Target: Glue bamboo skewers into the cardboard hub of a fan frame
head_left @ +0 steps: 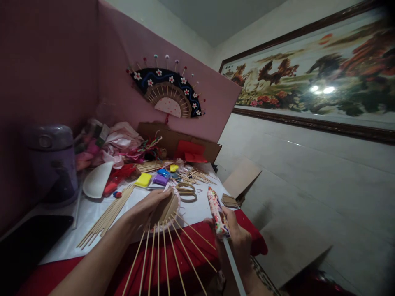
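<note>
Several thin sticks (158, 255) fanned from a cardboard piece (164, 210) near the white sheet's edge (197, 213), pinched in the left hand (151, 205). Right hand (237, 236) curled round a glue gun (217, 211).

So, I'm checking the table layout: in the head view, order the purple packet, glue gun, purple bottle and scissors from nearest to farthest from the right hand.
1. Glue gun: in the right hand's grip.
2. Scissors: on the table, ahead and left.
3. Purple packet: just beyond and left of the scissors.
4. Purple bottle: far left.
</note>
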Demonstrator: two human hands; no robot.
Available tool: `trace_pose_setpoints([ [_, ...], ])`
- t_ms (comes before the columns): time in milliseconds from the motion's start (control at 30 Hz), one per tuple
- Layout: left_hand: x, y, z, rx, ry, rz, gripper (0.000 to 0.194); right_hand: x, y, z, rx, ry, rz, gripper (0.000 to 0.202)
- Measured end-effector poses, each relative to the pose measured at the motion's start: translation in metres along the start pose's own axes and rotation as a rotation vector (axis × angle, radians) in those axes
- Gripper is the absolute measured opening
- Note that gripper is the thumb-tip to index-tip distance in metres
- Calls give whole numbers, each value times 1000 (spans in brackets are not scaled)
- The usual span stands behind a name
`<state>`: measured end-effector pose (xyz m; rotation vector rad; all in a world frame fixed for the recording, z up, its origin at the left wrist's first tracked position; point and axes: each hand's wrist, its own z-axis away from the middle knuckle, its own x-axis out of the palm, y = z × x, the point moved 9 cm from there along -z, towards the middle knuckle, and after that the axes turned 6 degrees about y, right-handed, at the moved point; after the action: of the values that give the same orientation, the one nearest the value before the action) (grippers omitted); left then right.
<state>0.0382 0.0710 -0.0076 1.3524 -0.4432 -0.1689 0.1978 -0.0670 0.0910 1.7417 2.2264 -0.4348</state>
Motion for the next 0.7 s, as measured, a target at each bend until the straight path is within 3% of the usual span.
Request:
trace_pose_setpoints([
  [133, 3, 3, 3, 4, -13, 4, 49, -4, 3, 7, -28, 48, 29, 31],
  [467, -1, 2, 2, 5, 34, 3, 45, -1, 2, 17, -25, -19, -51, 29],
  [533, 0, 2, 2, 7, 13, 14, 46, 7, 6, 12, 59, -88, -98, 31],
  [600, 2, 3, 2, 8, -10, 21, 47, 25, 16, 9, 230, -239, -188, 30],
  [700, 4, 2, 1, 16, -34, 23, 46, 55, 25, 10, 472, -440, -455, 27],
])
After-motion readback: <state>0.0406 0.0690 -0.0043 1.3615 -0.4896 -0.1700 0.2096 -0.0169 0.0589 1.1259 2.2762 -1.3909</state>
